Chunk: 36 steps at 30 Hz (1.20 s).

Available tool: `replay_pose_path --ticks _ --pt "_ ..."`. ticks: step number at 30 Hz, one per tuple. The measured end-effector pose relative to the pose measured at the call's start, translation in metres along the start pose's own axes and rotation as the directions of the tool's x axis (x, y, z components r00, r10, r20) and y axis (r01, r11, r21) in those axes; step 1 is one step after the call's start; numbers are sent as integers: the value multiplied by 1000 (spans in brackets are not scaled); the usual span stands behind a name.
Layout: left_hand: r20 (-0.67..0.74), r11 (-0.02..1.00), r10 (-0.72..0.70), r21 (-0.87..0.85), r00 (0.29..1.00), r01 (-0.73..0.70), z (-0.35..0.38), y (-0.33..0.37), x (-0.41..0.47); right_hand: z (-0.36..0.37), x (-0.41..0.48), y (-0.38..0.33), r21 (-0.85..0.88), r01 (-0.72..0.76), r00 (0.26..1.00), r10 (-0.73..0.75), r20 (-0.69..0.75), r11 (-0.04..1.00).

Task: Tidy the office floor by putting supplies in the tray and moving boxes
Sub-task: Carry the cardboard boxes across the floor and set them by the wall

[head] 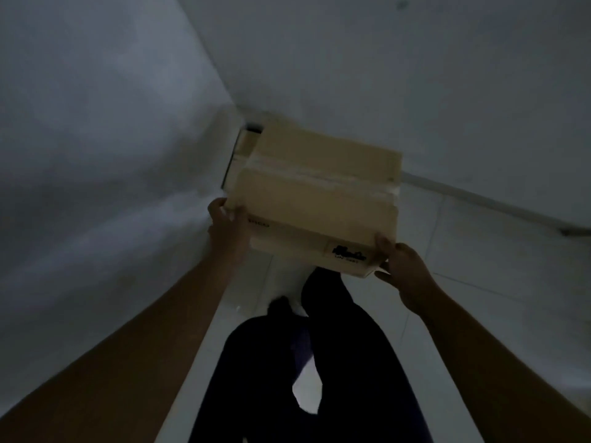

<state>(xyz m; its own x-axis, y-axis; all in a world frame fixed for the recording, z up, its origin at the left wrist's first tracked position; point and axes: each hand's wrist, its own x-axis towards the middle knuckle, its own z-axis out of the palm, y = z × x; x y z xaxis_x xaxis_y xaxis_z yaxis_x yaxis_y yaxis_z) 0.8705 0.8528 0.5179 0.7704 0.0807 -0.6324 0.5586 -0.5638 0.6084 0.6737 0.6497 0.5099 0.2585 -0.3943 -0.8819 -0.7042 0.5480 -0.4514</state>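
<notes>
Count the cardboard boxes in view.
2. One taped box is held at its near corners by the left hand and right hand; another box sits behind it in the corner, mostly hidden. More may be hidden.

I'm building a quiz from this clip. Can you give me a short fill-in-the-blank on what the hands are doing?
1. Both hands hold a cardboard ____.
2. The left hand grips the cardboard box at its near-left ____.
3. The right hand grips the corner beside the black printed ____.

Missing words: box; corner; logo
</notes>
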Motion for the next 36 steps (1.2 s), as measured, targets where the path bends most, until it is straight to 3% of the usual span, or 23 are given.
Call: replay_pose_path --ticks 4,10,15,17,19,21,25,29,32,36 --pt "60 991 -85 -95 995 90 30 -21 92 42 88 4 -46 20 1000 -20 -7 999" --pt "85 974 -93 -200 992 108 61 -69 213 116 209 25 -136 92 995 -94 -9 986" --pt "40 967 -70 -242 997 77 75 -100 261 158 253 53 -142 154 988 -156 -3 978" --pt "70 902 -176 -388 982 190 80 -109 266 169 254 59 -136 177 984 -176 24 975" --pt "193 816 -258 -481 947 320 85 -117 268 180 255 66 -55 188 982 -187 21 981" --pt "322 730 -297 -530 899 431 90 -123 267 188 257 68 132 136 990 -139 17 982" --pt "425 589 -292 -626 857 511 101 -126 268 199 267 63 405 -41 990 -16 137 913" --pt "416 587 -263 -647 870 487 105 -115 286 214 285 46 483 -27 987 -52 151 875" --pt "411 592 -233 -660 881 464 103 -102 303 223 294 36 444 3 983 -85 164 896" --pt "394 655 -274 -591 877 470 93 -97 295 229 286 34 363 -25 996 -7 87 931"
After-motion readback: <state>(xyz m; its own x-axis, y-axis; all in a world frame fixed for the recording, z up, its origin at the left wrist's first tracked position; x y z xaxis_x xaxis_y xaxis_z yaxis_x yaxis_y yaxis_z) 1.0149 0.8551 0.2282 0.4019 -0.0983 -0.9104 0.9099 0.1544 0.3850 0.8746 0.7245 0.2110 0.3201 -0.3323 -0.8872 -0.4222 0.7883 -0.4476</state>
